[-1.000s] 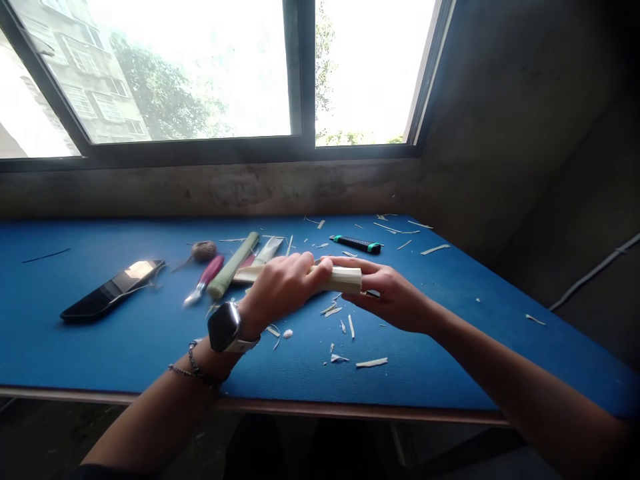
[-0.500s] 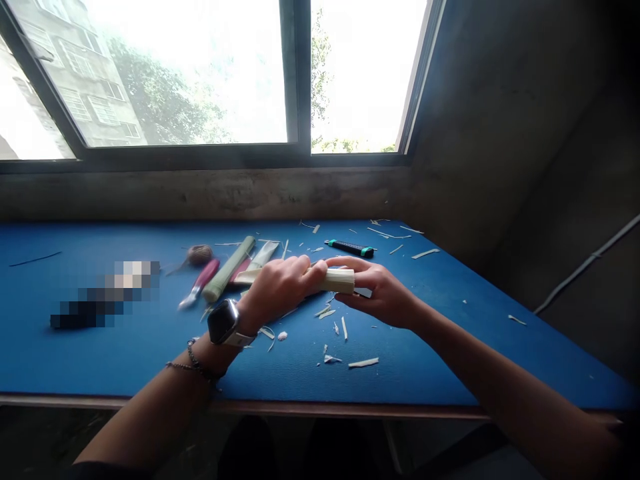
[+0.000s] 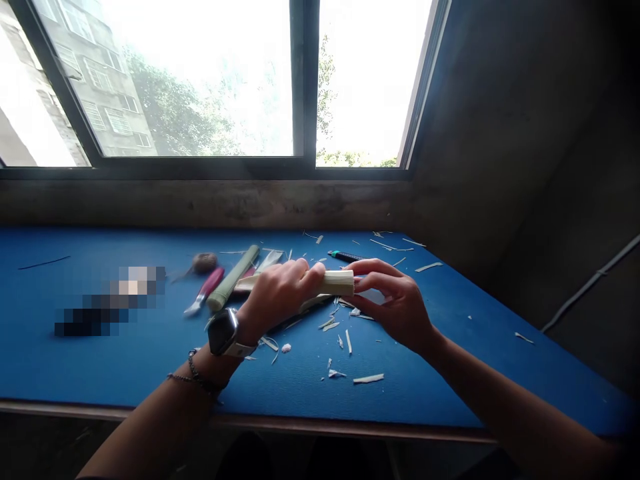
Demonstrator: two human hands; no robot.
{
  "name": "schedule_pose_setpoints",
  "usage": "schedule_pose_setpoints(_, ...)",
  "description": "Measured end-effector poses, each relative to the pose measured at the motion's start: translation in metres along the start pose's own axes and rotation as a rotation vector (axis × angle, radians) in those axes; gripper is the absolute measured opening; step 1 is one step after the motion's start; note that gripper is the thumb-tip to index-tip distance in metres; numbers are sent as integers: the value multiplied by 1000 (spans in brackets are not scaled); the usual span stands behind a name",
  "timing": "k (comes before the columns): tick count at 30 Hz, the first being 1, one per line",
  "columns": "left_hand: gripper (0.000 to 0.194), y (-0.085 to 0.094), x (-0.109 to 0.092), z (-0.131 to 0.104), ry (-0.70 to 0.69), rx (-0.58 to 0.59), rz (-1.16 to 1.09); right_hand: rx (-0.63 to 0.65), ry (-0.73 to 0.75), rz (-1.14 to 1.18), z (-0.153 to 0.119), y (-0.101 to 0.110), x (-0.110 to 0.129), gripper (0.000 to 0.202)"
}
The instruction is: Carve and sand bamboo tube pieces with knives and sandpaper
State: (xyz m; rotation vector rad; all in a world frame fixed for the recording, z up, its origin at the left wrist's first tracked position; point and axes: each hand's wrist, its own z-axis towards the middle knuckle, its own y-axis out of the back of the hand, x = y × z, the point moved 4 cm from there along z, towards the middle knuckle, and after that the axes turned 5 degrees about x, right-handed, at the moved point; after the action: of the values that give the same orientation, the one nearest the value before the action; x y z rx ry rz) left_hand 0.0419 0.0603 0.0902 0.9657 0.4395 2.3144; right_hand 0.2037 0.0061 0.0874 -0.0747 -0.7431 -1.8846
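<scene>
My left hand (image 3: 283,293), with a watch on its wrist, is wrapped round a pale ribbed stalk (image 3: 337,283) that looks like a peeled length of bamboo. The stalk lies roughly level above the table, its cut end facing right. At that end, my right hand (image 3: 397,303) has its fingers curved and apart, the tips close to the rim. Whether they touch it, I cannot tell. Left of my hands rest a green bamboo-like tube (image 3: 234,277) and a red-handled tool (image 3: 206,290) with a pale tip.
Thin pale shavings (image 3: 349,341) are scattered over the blue table (image 3: 150,367). Beyond my right hand lies a black and green utility knife (image 3: 345,257), partly hidden. A brown ball of twine (image 3: 204,263) sits at the back left. A window (image 3: 200,80) rises behind the table.
My right hand has drawn back to the right, from around the stalk to its end, now covering part of the utility knife. My left hand keeps its hold. The view has tipped slightly upward.
</scene>
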Motion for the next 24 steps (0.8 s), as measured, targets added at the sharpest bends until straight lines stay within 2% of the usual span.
schedule_pose_setpoints(2, 16, 1, -2, 0, -3, 11, 4, 40, 26, -33, 0, -2, 0, 10)
schedule_pose_setpoints(7, 11, -1, -12, 1, -54, 20, 36, 295, 1, -86, -2, -18, -12, 24)
schedule_pose_setpoints(10, 11, -2, -15, 2, -55, 18, 27, 342, -38, -115, -4, -23, -17, 24)
schedule_pose_setpoints(15, 13, -4, -16, 2, -53, -14, -42, 227, 7, -134, -3, -19, -12, 12)
schedule_pose_setpoints(19, 15, -5, -14, 0, -43, -20, -115, 102, 92, -148, -2, -17, -2, 14)
schedule_pose_setpoints(24, 25, -6, -12, -2, 18, 14, -251, -33, 103, -248, -3, -14, 7, 8)
